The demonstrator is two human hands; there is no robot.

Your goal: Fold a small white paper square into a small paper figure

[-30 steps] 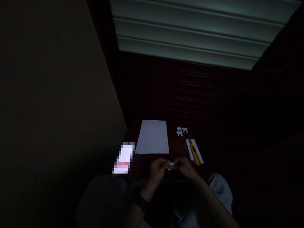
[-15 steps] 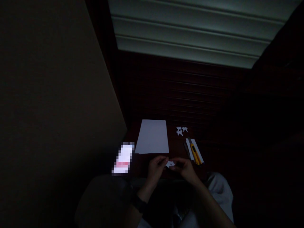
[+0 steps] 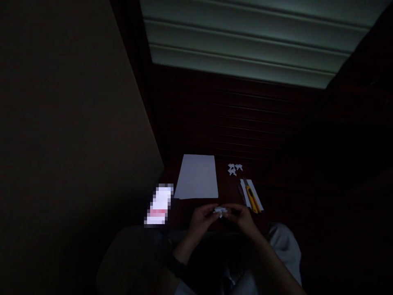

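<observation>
A small white folded paper piece (image 3: 220, 211) is held between both hands near the table's front edge. My left hand (image 3: 201, 218) pinches its left side, with a dark band on that wrist. From the right, my right hand (image 3: 242, 218) grips the other side with thumb and fingers. Beyond the hands lies a stack of white paper sheets (image 3: 197, 177). Several small folded paper figures (image 3: 233, 169) rest together at the back right of the table. The exact folds of the held piece are too small to make out.
A yellow utility knife (image 3: 253, 200) lies on a white paper strip (image 3: 259, 200) at the right, beside a dark slim object (image 3: 241, 191). On the left is a lit, pixelated screen (image 3: 160, 205). A wall (image 3: 92, 123) borders the left side; a slatted panel (image 3: 230, 119) stands behind.
The paper piece has been turned between my fingers and shows a different outline. My left hand has shifted slightly left and down. Everything on the table stays in place.
</observation>
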